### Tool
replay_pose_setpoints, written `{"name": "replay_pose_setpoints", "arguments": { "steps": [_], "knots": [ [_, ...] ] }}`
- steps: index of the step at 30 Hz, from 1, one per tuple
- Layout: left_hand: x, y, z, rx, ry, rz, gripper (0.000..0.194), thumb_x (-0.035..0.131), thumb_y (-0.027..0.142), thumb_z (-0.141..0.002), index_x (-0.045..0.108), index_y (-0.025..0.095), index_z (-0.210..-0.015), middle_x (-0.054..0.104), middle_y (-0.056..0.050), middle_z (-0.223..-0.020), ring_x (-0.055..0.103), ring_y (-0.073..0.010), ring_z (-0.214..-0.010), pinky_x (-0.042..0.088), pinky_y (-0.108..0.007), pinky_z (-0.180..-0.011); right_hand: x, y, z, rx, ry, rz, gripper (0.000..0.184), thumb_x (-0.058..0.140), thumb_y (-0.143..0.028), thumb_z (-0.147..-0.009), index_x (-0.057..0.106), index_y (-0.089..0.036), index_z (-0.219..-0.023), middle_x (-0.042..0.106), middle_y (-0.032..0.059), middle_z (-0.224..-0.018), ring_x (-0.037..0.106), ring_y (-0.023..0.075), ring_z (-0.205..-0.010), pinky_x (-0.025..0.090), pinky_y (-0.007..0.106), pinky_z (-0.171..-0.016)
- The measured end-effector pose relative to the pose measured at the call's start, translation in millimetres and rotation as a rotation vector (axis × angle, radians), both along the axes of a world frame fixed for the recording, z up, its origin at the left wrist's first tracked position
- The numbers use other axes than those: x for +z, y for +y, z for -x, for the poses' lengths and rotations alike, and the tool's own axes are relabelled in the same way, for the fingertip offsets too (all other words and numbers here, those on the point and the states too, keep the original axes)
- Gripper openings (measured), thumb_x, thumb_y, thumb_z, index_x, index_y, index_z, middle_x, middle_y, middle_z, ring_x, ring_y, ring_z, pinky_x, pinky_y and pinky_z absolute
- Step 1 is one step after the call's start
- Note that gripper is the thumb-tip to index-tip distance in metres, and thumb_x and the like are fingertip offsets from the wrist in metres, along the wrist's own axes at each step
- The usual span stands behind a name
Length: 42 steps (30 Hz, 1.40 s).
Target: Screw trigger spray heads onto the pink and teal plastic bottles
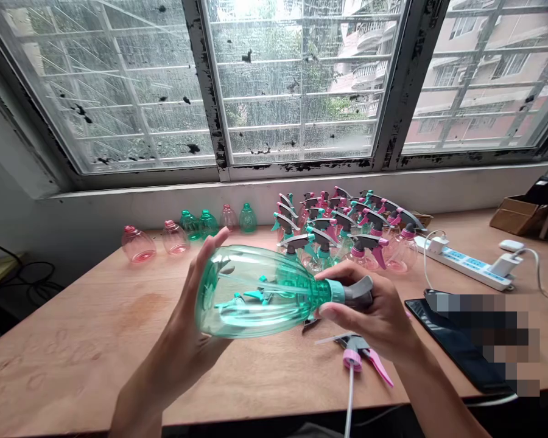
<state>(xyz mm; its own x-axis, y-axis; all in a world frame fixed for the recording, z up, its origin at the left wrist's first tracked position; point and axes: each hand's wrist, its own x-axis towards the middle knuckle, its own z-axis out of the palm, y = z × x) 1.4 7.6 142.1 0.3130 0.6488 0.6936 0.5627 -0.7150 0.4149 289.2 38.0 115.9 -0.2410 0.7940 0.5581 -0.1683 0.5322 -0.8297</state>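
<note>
I hold a clear green spray bottle (256, 292) on its side above the wooden table (95, 328). My left hand (196, 316) cups the bottle's round base, its fingers wrapped round the back. On the right, the neck's teal collar and grey spray head (354, 293) are pinched by my right hand (374, 316). A loose pink and grey spray head (360, 356) with a white tube lies on the table just under that hand.
Several finished spray bottles (347, 231) crowd the back of the table. Headless pink and green bottles (182, 234) stand at the back left. A white power strip (466, 264), a dark phone (456, 340) and a brown box (520, 216) lie to the right.
</note>
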Motion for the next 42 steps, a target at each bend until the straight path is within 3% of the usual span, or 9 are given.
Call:
{"name": "replay_pose_setpoints", "arguments": {
  "steps": [4,8,11,18,22,25,32,38,42],
  "knots": [
    [-3.8,3.6,1.5,-0.015,-0.021,0.002,0.108,0.073,0.021,-0.100,-0.001,0.047,-0.174,0.025,-0.008,-0.184,0.047,-0.0346,-0.159,0.050,-0.056,-0.124,0.8,-1.6,0.5,-0.028,-0.030,-0.016,0.025,0.094,-0.026,-0.086,0.079,-0.028,-0.107,0.064,-0.0084,-0.069,0.056,0.0066,-0.051,0.045,0.013,-0.048],
    [0.4,-0.6,-1.4,0.066,0.024,0.097,0.127,0.092,0.050,-0.083,0.005,0.042,-0.175,0.026,-0.010,-0.183,0.023,-0.0459,-0.168,0.034,-0.072,-0.131,2.0,-2.4,0.0,-0.070,-0.058,-0.065,0.027,0.094,-0.025,-0.085,0.079,-0.030,-0.107,0.068,-0.0074,-0.073,0.059,0.0073,-0.055,0.046,0.015,-0.051],
    [3.4,-2.8,-1.9,0.079,0.049,0.111,0.118,0.089,0.058,-0.083,0.017,0.042,-0.175,0.025,-0.008,-0.184,0.020,-0.0474,-0.169,0.034,-0.070,-0.132,1.7,-2.3,-0.5,-0.045,-0.047,-0.044,0.026,0.094,-0.025,-0.086,0.079,-0.029,-0.108,0.068,-0.0069,-0.072,0.062,0.0083,-0.054,0.048,0.015,-0.050],
    [-6.6,1.5,1.6,-0.088,-0.021,-0.022,0.105,0.069,0.016,-0.102,-0.001,0.045,-0.174,0.022,-0.012,-0.184,0.038,-0.0361,-0.165,0.052,-0.056,-0.122,0.8,-2.9,-1.3,0.015,0.016,0.032,0.023,0.093,-0.030,-0.087,0.080,-0.028,-0.106,0.072,-0.0049,-0.075,0.066,0.0101,-0.054,0.053,0.016,-0.049],
    [-4.3,-1.4,-2.1,-0.030,-0.048,0.081,0.119,0.088,0.043,-0.089,0.006,0.041,-0.175,0.021,-0.013,-0.184,0.033,-0.0435,-0.165,0.044,-0.068,-0.126,1.6,-3.5,-1.1,-0.007,-0.005,-0.001,0.026,0.094,-0.025,-0.085,0.080,-0.029,-0.108,0.070,-0.0061,-0.074,0.064,0.0084,-0.053,0.051,0.014,-0.048],
    [0.7,-3.3,-3.7,0.004,-0.026,0.132,0.116,0.089,0.054,-0.084,0.018,0.040,-0.174,0.020,-0.011,-0.184,0.033,-0.0456,-0.164,0.038,-0.070,-0.129,1.5,-3.5,-1.0,-0.013,-0.012,-0.007,0.028,0.095,-0.023,-0.084,0.080,-0.029,-0.107,0.070,-0.0067,-0.074,0.064,0.0081,-0.054,0.051,0.013,-0.049],
    [-6.0,-0.7,2.1,-0.087,-0.001,-0.001,0.105,0.069,0.018,-0.103,-0.003,0.044,-0.174,0.024,-0.012,-0.184,0.031,-0.0354,-0.167,0.049,-0.058,-0.123,1.5,-1.6,-1.1,0.021,0.037,0.041,0.024,0.094,-0.030,-0.086,0.081,-0.030,-0.106,0.072,-0.0055,-0.076,0.067,0.0095,-0.055,0.055,0.015,-0.049],
    [-2.2,-4.4,-6.2,-0.018,-0.095,0.164,0.137,0.094,0.051,-0.080,-0.006,0.048,-0.173,0.020,-0.011,-0.185,0.047,-0.0395,-0.158,0.060,-0.056,-0.114,2.3,-3.2,-0.3,-0.019,-0.009,-0.016,0.028,0.094,-0.024,-0.085,0.080,-0.030,-0.108,0.070,-0.0075,-0.073,0.063,0.0077,-0.053,0.051,0.013,-0.048],
    [4.4,-7.6,-7.0,0.036,-0.028,0.137,0.118,0.090,0.056,-0.083,0.015,0.046,-0.173,0.021,-0.008,-0.185,0.043,-0.0427,-0.159,0.052,-0.060,-0.123,1.8,-3.7,-1.9,-0.013,-0.002,-0.014,0.026,0.093,-0.026,-0.087,0.080,-0.028,-0.109,0.071,-0.0061,-0.074,0.066,0.0096,-0.053,0.053,0.015,-0.047]
  ]
}}
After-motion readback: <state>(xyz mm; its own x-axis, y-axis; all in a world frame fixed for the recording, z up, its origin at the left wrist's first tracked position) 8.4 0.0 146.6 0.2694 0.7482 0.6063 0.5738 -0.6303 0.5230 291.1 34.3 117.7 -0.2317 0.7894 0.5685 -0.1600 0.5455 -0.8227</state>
